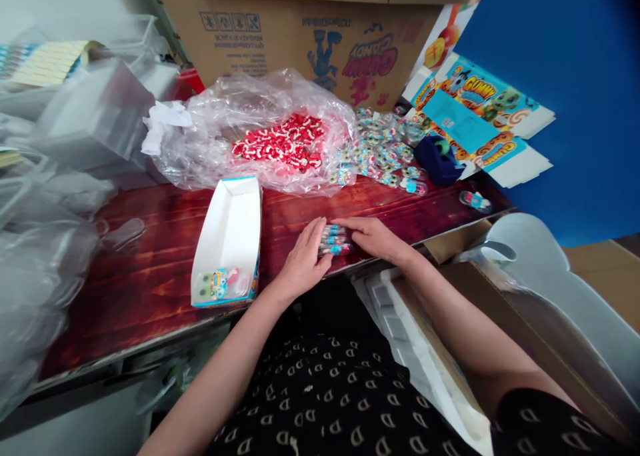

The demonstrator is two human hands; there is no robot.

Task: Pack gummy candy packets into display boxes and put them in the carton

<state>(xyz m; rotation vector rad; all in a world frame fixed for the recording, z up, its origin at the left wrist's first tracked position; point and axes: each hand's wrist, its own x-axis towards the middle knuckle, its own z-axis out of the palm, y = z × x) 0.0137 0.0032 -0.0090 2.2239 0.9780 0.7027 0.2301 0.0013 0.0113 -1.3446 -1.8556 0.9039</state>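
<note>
My left hand point(303, 259) and my right hand point(374, 237) press from both sides on a small row of clear candy tubes point(335, 240) lying near the front edge of the dark red wooden table point(150, 269). Fingers of both hands curl against the tubes. Left of my hands stands an open white display box with a blue rim point(229, 239), with a couple of candy packs in its near end. Behind it a clear plastic bag point(250, 129) holds red and white gummy candies point(283, 143). A pile of filled candy tubes point(383, 153) lies to the bag's right.
A large brown carton point(300, 29) stands at the back. Flat printed gummy boxes point(480, 116) lie at the back right beside a dark blue object point(437, 159). One loose tube point(475, 201) lies near the right edge. Clear plastic trays point(75, 116) crowd the left. A white chair point(550, 289) is right.
</note>
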